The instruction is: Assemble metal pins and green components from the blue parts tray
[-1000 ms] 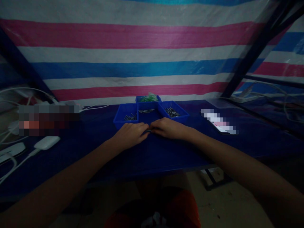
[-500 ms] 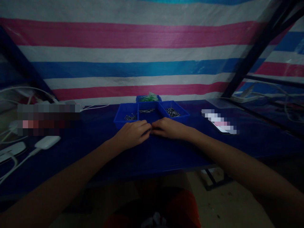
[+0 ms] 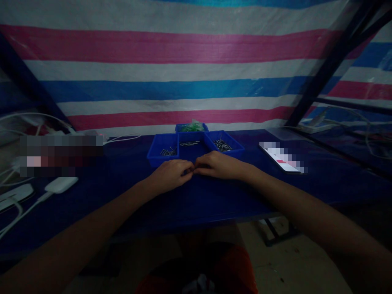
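My left hand [image 3: 171, 174] and my right hand [image 3: 217, 165] meet fingertip to fingertip just in front of the blue bins. Both are closed in a pinch; whatever lies between the fingers is too small and dark to make out. Beyond my left hand, the left blue bin [image 3: 155, 148] holds a small heap of thin metal pieces [image 3: 168, 151]. The right blue bin [image 3: 235, 148], behind my right hand, holds more metal pieces [image 3: 222, 145]. Between them, several long thin metal pieces [image 3: 189, 143] lie toward the back of a middle space.
A back blue bin [image 3: 177, 128] holds green plastic packets [image 3: 192, 125]. On the blue table [image 3: 196, 204] a phone [image 3: 283, 159] lies at right. White cables and a white adapter [image 3: 61, 184] are at left. A striped sheet [image 3: 196, 49] hangs behind.
My left hand has shifted slightly down, and the fingertips of both hands have drawn a little closer together. The bins and their contents look the same.
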Demonstrator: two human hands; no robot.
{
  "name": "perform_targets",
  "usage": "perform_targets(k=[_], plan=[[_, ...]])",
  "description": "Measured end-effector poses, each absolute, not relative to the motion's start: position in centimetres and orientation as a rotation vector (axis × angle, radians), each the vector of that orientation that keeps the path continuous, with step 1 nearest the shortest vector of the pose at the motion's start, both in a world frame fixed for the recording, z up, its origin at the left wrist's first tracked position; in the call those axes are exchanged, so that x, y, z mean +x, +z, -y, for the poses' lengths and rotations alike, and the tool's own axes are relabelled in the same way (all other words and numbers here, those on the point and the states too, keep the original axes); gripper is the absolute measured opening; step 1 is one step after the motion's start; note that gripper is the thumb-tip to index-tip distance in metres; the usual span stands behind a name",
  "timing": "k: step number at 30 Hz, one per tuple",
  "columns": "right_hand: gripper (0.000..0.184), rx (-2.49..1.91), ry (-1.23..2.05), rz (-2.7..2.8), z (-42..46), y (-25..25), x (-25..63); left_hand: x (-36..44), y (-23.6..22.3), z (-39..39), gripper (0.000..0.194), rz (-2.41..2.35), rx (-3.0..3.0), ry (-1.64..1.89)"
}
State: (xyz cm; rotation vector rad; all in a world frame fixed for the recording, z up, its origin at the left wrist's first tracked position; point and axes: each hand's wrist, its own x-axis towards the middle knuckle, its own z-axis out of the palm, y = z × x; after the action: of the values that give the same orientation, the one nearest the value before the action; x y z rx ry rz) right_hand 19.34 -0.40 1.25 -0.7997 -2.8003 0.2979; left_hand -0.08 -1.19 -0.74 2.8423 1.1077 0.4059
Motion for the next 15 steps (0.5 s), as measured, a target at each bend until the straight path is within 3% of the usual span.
perform_targets(k=[15], plan=[[0.020,-0.792,0.281,2.772,0.52,1.30,19.24,-0.28,-1.29,0.52,0.017,-1.085,2.720,0.363]])
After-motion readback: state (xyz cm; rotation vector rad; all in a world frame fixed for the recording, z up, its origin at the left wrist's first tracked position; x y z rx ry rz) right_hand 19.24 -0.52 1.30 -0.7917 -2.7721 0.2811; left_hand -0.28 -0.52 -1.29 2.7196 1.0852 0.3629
